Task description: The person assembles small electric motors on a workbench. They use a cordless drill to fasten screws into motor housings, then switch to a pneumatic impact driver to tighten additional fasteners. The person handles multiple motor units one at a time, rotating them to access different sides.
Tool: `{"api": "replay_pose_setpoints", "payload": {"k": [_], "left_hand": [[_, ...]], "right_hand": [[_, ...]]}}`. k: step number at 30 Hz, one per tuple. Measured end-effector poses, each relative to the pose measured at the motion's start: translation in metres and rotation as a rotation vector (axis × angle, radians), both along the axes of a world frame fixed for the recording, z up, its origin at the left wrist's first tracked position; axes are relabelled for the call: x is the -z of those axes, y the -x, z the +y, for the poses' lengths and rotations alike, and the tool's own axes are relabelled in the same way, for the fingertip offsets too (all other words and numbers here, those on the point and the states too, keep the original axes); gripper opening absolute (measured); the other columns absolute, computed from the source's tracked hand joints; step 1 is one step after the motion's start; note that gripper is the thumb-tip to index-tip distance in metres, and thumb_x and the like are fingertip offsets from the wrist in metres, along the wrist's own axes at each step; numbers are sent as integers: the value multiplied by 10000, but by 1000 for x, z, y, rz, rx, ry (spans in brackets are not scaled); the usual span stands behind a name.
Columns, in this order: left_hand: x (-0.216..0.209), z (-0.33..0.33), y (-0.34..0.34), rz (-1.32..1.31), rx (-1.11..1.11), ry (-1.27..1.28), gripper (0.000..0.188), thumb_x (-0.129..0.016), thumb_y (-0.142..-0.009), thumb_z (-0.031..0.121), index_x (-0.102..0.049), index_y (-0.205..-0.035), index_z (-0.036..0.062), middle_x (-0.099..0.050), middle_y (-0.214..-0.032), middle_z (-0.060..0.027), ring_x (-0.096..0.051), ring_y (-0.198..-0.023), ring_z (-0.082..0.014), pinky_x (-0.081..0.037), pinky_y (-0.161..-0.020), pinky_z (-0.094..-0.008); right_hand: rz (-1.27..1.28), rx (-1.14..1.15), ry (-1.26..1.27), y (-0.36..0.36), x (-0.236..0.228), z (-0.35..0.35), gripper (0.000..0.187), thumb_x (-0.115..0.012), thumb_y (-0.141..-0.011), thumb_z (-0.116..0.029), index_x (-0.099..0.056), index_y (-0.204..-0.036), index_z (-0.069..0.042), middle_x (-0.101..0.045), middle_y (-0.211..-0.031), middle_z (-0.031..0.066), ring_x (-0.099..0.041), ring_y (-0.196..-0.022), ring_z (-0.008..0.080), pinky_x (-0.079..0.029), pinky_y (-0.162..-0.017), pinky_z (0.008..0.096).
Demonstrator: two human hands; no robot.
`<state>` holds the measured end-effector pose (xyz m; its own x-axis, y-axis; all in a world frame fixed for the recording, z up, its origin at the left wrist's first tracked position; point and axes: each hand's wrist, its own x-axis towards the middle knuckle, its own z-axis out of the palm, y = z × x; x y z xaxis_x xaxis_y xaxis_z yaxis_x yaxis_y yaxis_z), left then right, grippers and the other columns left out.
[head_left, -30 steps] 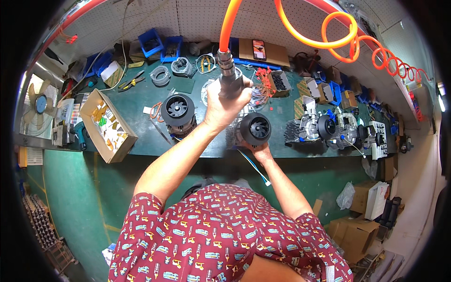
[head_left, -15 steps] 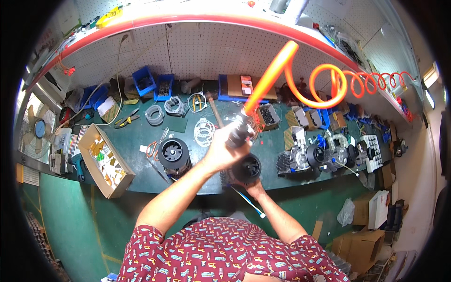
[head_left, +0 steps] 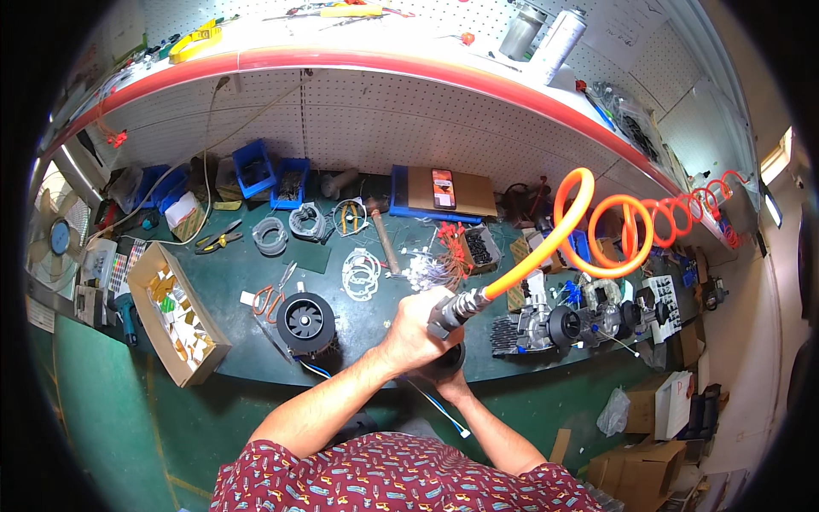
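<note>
My left hand (head_left: 416, 334) is closed around a dark air tool (head_left: 449, 314), its metal fitting joined to an orange coiled hose (head_left: 533, 258). Directly below, my right hand (head_left: 454, 388) grips a motor unit with a round black fan (head_left: 447, 363). The left hand and tool cover most of that unit, so the tool's tip and where it touches are hidden. Blue and white wires (head_left: 442, 410) with a white plug hang from the unit toward me. To the left, a similar motor unit with a black fan wheel (head_left: 305, 321) stands upright on the green bench (head_left: 358, 328).
An open carton (head_left: 203, 369) of small parts stands left. Further back lie pliers (head_left: 220, 238), a hammer (head_left: 386, 241), white rings (head_left: 363, 275), red-tipped wires (head_left: 450, 250) and a phone (head_left: 444, 189). Several assembled motor units (head_left: 546, 326) sit right. A red-edged shelf (head_left: 367, 60) crosses above.
The left hand and air tool have come down over the motor unit, now hiding most of its fan. The hose has swung from upright to the right. The view has shifted slightly.
</note>
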<state>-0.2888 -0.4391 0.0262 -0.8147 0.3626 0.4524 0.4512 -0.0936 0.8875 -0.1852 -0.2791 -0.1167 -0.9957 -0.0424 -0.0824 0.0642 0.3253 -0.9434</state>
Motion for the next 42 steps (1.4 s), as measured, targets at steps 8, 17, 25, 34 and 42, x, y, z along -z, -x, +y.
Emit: {"api": "replay_pose_setpoints", "payload": {"k": [8, 17, 25, 34, 42], "left_hand": [[0, -1, 2, -16, 36, -6, 178, -757, -792, 39, -661, -940, 18, -667, -823, -84, -650, -710, -169, -536, -669, -316], [1, 2, -3, 18, 116, 53, 373, -864, -822, 291, -655, -987, 29, -693, -840, -86, -692, -739, -190, -561, -681, -328], [4, 5, -3, -21, 34, 88, 377, -882, -733, 191, -658, -999, 46, -706, -893, -118, -716, -771, -291, -563, -710, -367], [-11, 14, -7, -154, -138, 24, 261, -733, -813, -95, -608, -1027, -13, -683, -978, -146, -703, -976, -241, -561, -957, -419], [-23, 20, -8, -38, -195, 173, 266, -724, -781, -102, -584, -982, 3, -684, -988, -141, -702, -968, -266, -555, -989, -449]], "right_hand": [[123, 76, 12, 9, -29, -12, 486, -842, -815, -210, -622, -1220, -55, -670, -1140, 75, -635, -1068, 200, -525, -890, 369], [116, 128, 33, -3, 0, -2, 462, -783, -877, -220, -564, -1252, -61, -636, -1134, 82, -619, -1080, 220, -512, -907, 382], [54, 59, 71, 2, 29, 6, 530, -760, -889, -308, -576, -1327, -75, -647, -1268, 136, -582, -1244, 315, -353, -1152, 437], [41, 2, -33, -7, 25, 15, 709, -751, -933, -283, -390, -1497, -50, -633, -1366, 94, -573, -1304, 220, -363, -1175, 365], [-6, 44, 26, -12, 67, 18, 1016, -919, -757, -309, -325, -1504, 38, -635, -1298, 154, -624, -1215, 265, -481, -1048, 382]]}}
